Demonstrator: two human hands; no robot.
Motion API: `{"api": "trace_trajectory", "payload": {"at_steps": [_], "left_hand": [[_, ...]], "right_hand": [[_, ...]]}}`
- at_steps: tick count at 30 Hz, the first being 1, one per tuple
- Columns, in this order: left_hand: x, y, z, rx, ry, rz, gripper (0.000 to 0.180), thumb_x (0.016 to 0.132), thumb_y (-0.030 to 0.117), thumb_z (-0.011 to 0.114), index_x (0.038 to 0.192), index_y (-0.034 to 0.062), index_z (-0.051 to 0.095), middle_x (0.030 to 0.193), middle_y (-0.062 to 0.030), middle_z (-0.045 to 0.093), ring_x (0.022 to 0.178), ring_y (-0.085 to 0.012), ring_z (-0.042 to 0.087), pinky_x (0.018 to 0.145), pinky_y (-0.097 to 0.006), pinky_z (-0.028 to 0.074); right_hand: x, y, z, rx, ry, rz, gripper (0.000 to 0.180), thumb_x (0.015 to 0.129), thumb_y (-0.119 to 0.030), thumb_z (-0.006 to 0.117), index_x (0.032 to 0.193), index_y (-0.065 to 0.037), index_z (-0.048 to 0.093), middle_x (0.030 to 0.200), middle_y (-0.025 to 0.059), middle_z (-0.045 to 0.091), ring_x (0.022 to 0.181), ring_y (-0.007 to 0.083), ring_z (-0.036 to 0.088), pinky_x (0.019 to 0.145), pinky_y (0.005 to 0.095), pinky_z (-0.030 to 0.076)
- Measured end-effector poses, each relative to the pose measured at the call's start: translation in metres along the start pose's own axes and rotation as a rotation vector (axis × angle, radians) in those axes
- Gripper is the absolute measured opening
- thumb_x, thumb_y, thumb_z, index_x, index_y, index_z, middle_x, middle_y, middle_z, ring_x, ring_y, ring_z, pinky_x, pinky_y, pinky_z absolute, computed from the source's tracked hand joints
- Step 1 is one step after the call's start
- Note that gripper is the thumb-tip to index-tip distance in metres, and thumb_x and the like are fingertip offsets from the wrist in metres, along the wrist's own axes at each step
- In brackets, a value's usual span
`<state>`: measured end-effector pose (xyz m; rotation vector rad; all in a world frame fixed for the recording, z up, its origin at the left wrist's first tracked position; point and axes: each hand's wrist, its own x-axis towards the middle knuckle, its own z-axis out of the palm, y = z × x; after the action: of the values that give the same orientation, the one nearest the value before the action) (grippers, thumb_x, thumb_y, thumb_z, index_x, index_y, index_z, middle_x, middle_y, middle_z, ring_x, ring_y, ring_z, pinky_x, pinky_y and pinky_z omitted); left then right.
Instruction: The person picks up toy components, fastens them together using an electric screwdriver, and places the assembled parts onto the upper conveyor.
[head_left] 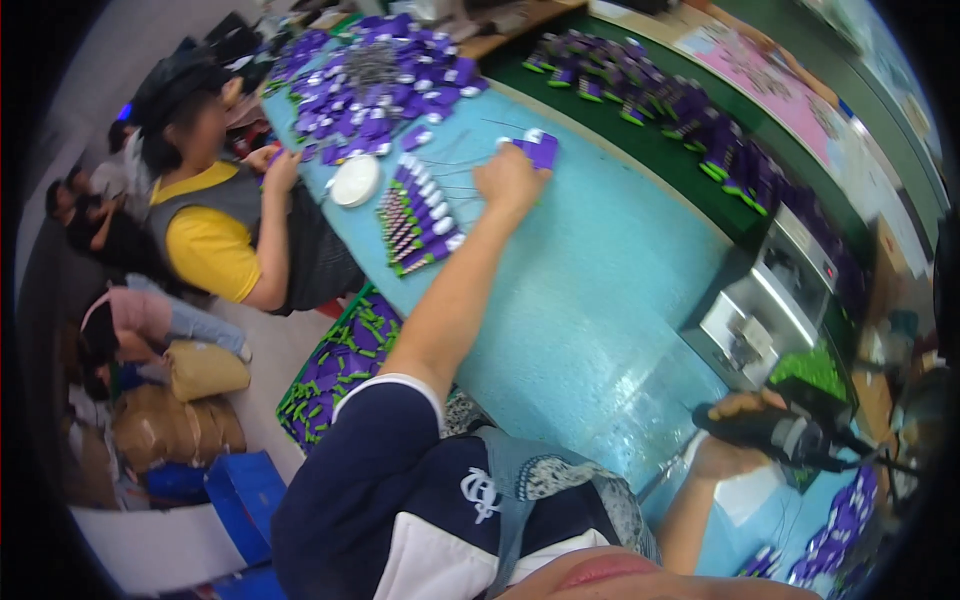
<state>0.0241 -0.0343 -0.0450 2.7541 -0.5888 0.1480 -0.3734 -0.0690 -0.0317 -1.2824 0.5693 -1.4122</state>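
My left hand [510, 182] reaches across the blue tabletop, its fingers closed at the edge of a purple piece [539, 151] with white parts. Left of that hand lies a neat row of purple, white and green pieces [420, 213]. A round white dish [355, 181] stands beside the row. On the right, my right hand [728, 455] grips a black handheld power tool [745, 428] by its body; its working tip is hard to make out.
A silver box-shaped machine [765, 300] stands at right, next to bright green parts [808, 372]. Purple pieces [400, 85] are heaped at the far left. More line a green-edged strip [665, 100] beyond. A person in yellow [215, 245] works at left, above a crate [335, 375].
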Motion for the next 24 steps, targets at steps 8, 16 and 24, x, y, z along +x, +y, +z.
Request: {"api": "trace_trajectory", "payload": {"at_steps": [8, 16, 24], "left_hand": [[-0.004, 0.013, -0.002, 0.024, -0.124, 0.010, 0.038, 0.066, 0.043, 0.076, 0.083, 0.0088, 0.069, 0.084, -0.0100, 0.069, 0.080, -0.0258, 0.066, 0.078, -0.039, 0.047], [0.007, 0.026, 0.008, -0.034, 0.123, 0.026, 0.051, 0.067, 0.038, 0.079, 0.098, 0.0013, 0.062, 0.103, -0.0159, 0.058, 0.109, -0.0339, 0.050, 0.086, -0.047, 0.039], [0.012, 0.030, 0.012, -0.216, -0.025, -0.157, 0.085, 0.063, 0.031, 0.082, 0.127, 0.0008, 0.034, 0.105, -0.0185, 0.057, 0.099, -0.0381, 0.058, 0.081, -0.045, 0.047]], "right_hand": [[0.001, -0.001, -0.008, -0.076, -0.012, -0.041, 0.087, 0.080, -0.075, 0.041, 0.118, 0.003, 0.038, 0.067, 0.0094, 0.053, 0.059, 0.0150, 0.047, 0.061, 0.0242, 0.042], [0.005, 0.003, -0.005, -0.055, -0.051, -0.013, 0.086, 0.080, -0.075, 0.040, 0.118, 0.002, 0.038, 0.069, 0.0090, 0.053, 0.061, 0.0142, 0.048, 0.058, 0.0237, 0.040], [0.001, 0.001, -0.009, -0.051, -0.048, 0.001, 0.089, 0.077, -0.077, 0.044, 0.123, -0.001, 0.034, 0.071, 0.0077, 0.053, 0.063, 0.0134, 0.049, 0.058, 0.0212, 0.039]]}}
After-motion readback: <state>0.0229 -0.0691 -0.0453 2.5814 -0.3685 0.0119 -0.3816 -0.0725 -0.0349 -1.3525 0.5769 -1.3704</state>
